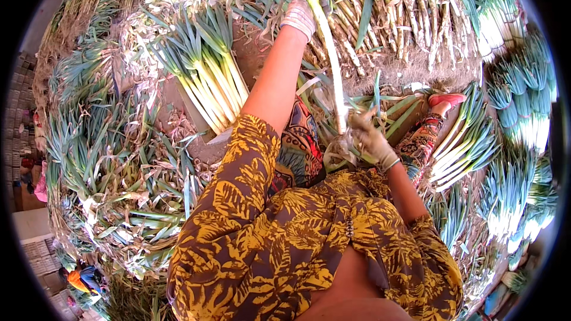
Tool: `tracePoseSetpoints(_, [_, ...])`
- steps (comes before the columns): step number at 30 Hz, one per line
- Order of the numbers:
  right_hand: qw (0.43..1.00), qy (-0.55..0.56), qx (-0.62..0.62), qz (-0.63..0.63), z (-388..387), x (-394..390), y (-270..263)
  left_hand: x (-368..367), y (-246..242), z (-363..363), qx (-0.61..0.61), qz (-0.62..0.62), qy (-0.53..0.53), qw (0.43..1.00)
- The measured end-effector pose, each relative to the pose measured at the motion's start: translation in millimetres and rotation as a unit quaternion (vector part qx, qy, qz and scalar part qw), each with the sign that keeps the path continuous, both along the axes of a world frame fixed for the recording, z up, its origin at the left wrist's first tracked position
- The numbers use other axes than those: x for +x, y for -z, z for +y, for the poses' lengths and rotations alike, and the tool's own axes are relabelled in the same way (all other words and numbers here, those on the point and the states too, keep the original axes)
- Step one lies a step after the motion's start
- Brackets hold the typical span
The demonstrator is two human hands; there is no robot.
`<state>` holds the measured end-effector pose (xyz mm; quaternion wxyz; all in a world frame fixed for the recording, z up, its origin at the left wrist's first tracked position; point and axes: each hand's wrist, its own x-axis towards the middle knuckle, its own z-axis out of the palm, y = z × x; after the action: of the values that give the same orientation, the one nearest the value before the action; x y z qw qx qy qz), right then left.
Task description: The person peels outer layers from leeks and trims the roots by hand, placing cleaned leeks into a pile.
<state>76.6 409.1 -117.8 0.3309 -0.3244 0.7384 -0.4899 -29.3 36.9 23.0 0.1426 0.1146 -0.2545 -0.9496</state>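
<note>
My left hand point(299, 15), in a striped work glove, is closed round a large green onion point(329, 49) just below its green leaves, at the top middle. The white stalk hangs down towards my lap. Beside its root end is my right hand point(374, 140), in a pale glove, with fingers bent; whether it grips the roots or loose skin is unclear. Clean green onions point(214, 84) lie side by side on a flat board point(198, 113) left of my left arm. Another group of cleaned green onions point(461, 142) lies to the right, past my shoe.
Uncleaned green onions point(401, 22) with dry roots lie in a row ahead. Peeled leaves and skins point(134, 214) heap up at the left. Bundled green onions point(519, 93) are stacked along the right. Another person point(82, 281) is far off at the lower left.
</note>
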Motion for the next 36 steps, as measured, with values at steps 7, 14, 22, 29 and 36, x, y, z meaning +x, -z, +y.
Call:
tracePoseSetpoints(7, [0.957,0.257,-0.111,0.073,-62.6,12.9,-73.6,-21.9,-13.1,21.4,0.231,-0.109,0.012,0.967])
tracePoseSetpoints(14, [0.916,0.310,-0.230,0.106,-91.4,-59.1,-175.0,50.4,48.9,140.8,-0.784,-0.127,0.450,0.409])
tracePoseSetpoints(22, [0.945,0.261,-0.175,0.089,-88.5,-42.4,-144.7,7.8,-31.8,64.3,-0.282,0.086,0.166,0.941])
tracePoseSetpoints(29, [0.930,0.279,-0.166,0.170,-96.4,-57.6,-125.2,-3.9,5.3,25.6,0.087,0.061,0.081,0.991])
tracePoseSetpoints(36, [0.972,0.086,-0.165,-0.143,-118.7,-16.8,-137.2,-20.1,33.6,-17.7,0.085,0.069,0.032,0.994])
